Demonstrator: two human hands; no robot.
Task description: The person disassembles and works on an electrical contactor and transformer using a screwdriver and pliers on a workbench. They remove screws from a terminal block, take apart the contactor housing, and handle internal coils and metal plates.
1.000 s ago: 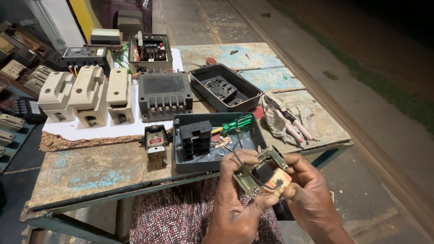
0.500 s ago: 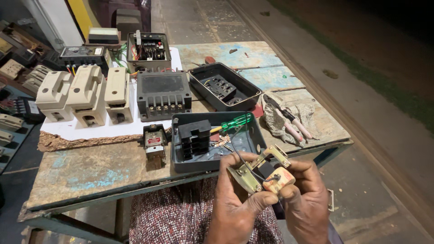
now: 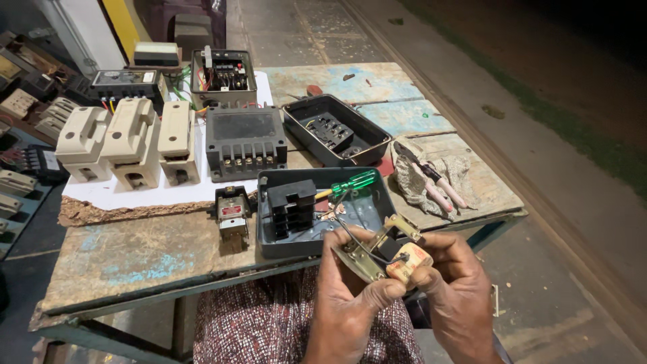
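Brass-framed relay coil [image 3: 391, 253] held off the tabletop's near edge | left hand [image 3: 350, 296] clamps frame, right hand [image 3: 458, 290] pinches tan coil end | long axis tilts up-right, both hands equally close | dark open tray [image 3: 377, 202] just beyond, green screwdriver [image 3: 350, 182] inside

Three cream switch housings [image 3: 128, 143] stand in a row on the white sheet [image 3: 135, 195]. Two open dark trays lie on the table [image 3: 135, 263] — the near tray [image 3: 367, 212] and the far tray [image 3: 364, 145]. One black ribbed block [image 3: 244, 141] sits beside the housings. One green-handled screwdriver [image 3: 350, 183] lies in the near tray, with one black terminal block [image 3: 292, 205]. One pair of pliers [image 3: 431, 182] rests on one rag [image 3: 421, 178]. One small metal relay [image 3: 232, 216] stands near the table edge. Two hands show — the left hand [image 3: 347, 303] and the right hand [image 3: 458, 296] — with one coil assembly [image 3: 387, 253] between them.
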